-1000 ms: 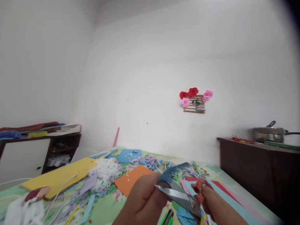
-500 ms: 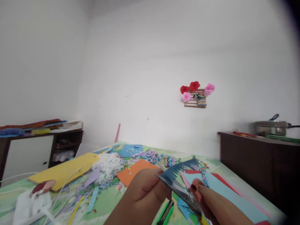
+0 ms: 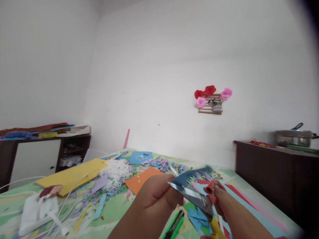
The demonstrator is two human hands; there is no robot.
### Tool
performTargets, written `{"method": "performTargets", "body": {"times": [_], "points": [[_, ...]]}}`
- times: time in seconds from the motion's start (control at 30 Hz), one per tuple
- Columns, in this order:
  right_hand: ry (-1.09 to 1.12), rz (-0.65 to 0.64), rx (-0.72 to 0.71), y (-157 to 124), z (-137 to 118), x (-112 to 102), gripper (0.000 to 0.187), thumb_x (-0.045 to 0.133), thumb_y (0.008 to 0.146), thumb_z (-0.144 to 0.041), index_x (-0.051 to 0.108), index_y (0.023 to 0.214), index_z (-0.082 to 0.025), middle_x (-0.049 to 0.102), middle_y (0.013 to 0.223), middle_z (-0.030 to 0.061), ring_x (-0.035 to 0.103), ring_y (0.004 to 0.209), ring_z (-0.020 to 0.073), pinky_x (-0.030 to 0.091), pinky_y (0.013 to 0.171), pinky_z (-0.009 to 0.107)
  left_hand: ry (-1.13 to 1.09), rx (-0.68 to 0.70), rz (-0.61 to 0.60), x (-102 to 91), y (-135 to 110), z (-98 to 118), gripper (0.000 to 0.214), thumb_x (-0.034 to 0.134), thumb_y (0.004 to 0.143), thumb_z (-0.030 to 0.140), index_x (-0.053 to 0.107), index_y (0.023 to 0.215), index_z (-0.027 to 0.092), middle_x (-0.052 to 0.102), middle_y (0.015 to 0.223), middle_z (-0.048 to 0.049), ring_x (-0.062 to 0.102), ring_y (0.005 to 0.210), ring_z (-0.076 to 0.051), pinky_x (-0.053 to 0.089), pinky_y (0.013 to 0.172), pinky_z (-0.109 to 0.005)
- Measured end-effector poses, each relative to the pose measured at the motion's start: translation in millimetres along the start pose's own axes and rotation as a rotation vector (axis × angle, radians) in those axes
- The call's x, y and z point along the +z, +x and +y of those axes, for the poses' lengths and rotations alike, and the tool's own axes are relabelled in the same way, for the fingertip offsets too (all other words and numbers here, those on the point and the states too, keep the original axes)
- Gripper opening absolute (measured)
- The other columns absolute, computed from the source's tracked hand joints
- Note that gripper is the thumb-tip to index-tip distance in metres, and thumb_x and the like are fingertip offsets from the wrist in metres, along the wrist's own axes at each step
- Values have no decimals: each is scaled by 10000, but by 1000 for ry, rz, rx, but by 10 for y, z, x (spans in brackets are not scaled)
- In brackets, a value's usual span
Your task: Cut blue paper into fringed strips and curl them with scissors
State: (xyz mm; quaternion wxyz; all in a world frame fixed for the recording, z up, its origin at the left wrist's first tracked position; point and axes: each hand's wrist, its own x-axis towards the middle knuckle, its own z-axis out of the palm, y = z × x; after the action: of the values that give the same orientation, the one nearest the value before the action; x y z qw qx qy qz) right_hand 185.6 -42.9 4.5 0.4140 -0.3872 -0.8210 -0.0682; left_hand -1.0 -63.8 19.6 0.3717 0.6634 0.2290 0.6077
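The left hand [image 3: 159,196] pinches a fringed blue paper strip [image 3: 184,178]. The right hand [image 3: 225,204] grips scissors [image 3: 198,198] with red and yellow handles

Your table [image 3: 117,209] has a green patterned top, and you are at its six o'clock. There, close to you, lies a green cutter [image 3: 175,225]. At eight is a white block [image 3: 37,212] with cords; at nine, yellow sheets [image 3: 74,174]; at ten, white shreds [image 3: 117,174]; at eleven, a blue sheet [image 3: 134,158]; at three, a pale blue sheet [image 3: 260,217]. An orange sheet [image 3: 139,179] lies nearer the centre, among coloured scraps [image 3: 159,164].
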Motion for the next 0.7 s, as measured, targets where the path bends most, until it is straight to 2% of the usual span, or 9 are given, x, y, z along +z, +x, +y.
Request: {"method": "performTargets", "body": {"times": [0.03,0.13,0.33,0.53,0.7], "points": [[42,6,13,33,40,13,111,418,778,-189,529,777,-197,656,775,65,640,710,213,504,578,265,37,32,23,15,3,6,357,570,677,484,561,525,161,413,516,17,368,517,-108,282,495,-220],[186,9,77,101,173,87,312,282,846,-123,530,667,-186,665,683,54,652,658,181,507,565,248,84,58,35,36,8,46,322,572,679,468,622,570,170,414,512,14,380,515,-118,307,506,-230],[303,-24,76,73,243,203,287,351,859,-173,545,649,-196,657,634,12,646,642,165,508,597,253,-16,55,-37,13,-6,99,330,614,647,470,656,565,153,368,474,30,291,458,-75,243,445,-199],[353,-36,138,98,146,211,337,332,853,-174,510,568,-199,609,538,-2,639,609,169,510,584,261,-67,-98,81,-12,-55,-106,308,665,576,474,667,630,171,509,520,-9,429,508,-119,338,466,-227],[252,-17,145,66,5,88,290,399,830,-171,551,584,-195,638,585,6,644,596,178,509,535,244,-49,-123,125,-54,-88,-180,153,678,605,344,660,597,191,515,507,15,441,500,-109,338,457,-212]]}}
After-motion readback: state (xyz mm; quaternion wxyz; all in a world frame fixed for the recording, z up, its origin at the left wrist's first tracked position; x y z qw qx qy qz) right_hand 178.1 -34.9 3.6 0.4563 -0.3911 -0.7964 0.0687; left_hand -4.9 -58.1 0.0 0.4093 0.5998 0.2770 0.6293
